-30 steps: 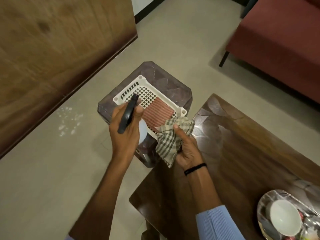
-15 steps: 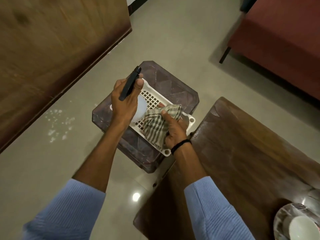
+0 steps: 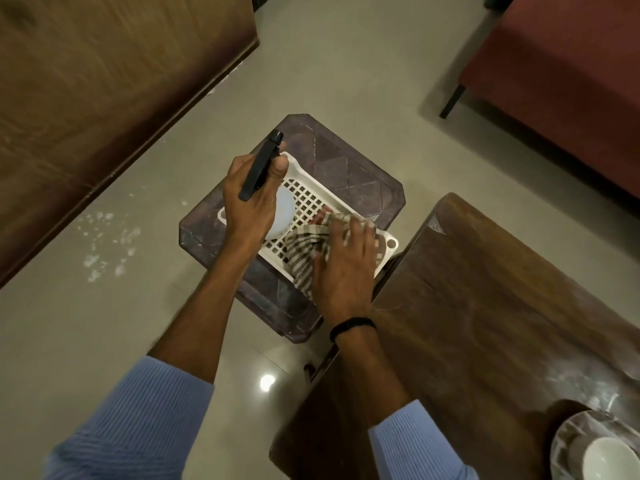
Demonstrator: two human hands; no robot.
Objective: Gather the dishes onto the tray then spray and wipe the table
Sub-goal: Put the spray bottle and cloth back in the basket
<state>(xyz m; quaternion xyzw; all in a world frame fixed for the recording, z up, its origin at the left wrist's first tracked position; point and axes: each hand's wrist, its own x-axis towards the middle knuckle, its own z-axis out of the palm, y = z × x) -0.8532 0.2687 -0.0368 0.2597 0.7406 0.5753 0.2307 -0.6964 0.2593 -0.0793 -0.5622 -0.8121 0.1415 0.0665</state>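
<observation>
My left hand [image 3: 251, 199] grips a spray bottle [image 3: 283, 213] with a black trigger head and a pale body, held over the left end of a white lattice basket [image 3: 311, 199]. The basket sits on a small dark stool [image 3: 349, 161]. My right hand [image 3: 343, 265] lies flat on a checked cloth [image 3: 303, 245] inside the basket, fingers spread over it. A bit of red cloth [image 3: 320, 218] shows under the checked one. At the bottom right, a shiny tray [image 3: 568, 441] with a white bowl [image 3: 611, 460] rests on the wooden table [image 3: 485, 306].
A wooden door or cabinet panel [image 3: 104, 98] fills the upper left. A red sofa [image 3: 571, 81] with a black leg stands at the upper right. Beige tiled floor [image 3: 104, 323] lies between them, with white specks near the panel.
Both hands moved from the table's corner out over the basket. The cloth went from hanging in my right hand to lying in the basket under my palm. The bottle came lower.
</observation>
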